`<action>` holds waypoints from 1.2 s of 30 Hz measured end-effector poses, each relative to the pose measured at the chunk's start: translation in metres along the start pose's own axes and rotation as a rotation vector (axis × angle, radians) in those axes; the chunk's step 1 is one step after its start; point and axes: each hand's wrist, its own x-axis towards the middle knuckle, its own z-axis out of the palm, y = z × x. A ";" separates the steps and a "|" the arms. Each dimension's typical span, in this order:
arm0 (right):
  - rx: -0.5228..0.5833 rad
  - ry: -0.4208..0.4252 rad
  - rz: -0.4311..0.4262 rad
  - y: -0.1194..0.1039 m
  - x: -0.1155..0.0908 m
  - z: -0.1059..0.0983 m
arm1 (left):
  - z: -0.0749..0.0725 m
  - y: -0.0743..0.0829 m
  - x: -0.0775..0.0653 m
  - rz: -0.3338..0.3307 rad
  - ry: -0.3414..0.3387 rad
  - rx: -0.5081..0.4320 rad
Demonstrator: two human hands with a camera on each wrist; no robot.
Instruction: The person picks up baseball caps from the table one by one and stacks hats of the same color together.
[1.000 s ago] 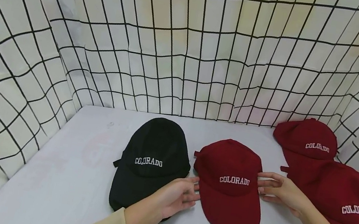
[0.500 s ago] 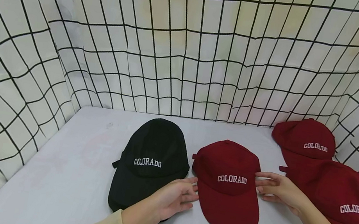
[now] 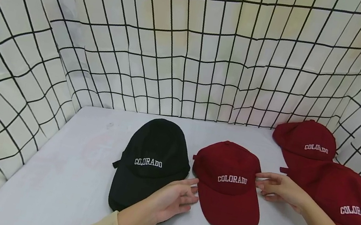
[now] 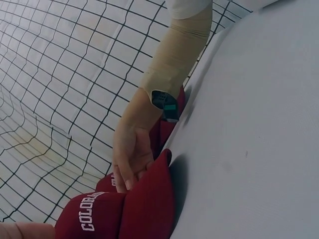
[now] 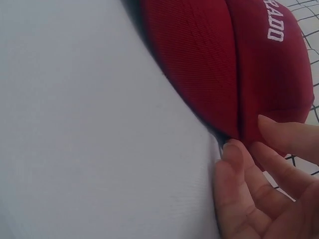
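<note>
Head view: barely shifting (camera sway aside), flanking dark-red, curved-brim fabric cap [image 3: 227,192], lower right-of-centre, with loosely unfurled left hand [image 3: 174,199] and lightly touching, unclenched right hand [image 3: 283,190]; apparently just steadying it.

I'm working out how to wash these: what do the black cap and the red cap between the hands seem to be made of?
The black cap looks like matte woven cloth, perhaps cotton: soft-looking, without shine. The red cap seems similar, with fine lines on its brim in the right wrist view. Exact fiber can't be told.
</note>
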 end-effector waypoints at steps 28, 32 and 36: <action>-0.314 0.214 -0.142 -0.039 -0.040 -0.044 | 0.059 0.024 0.043 0.092 -0.131 -0.015; -0.348 0.286 -0.127 -0.035 -0.054 -0.059 | 0.078 0.018 0.052 0.088 -0.159 -0.025; -0.382 0.343 -0.111 -0.029 -0.064 -0.075 | 0.096 0.014 0.059 0.081 -0.170 -0.043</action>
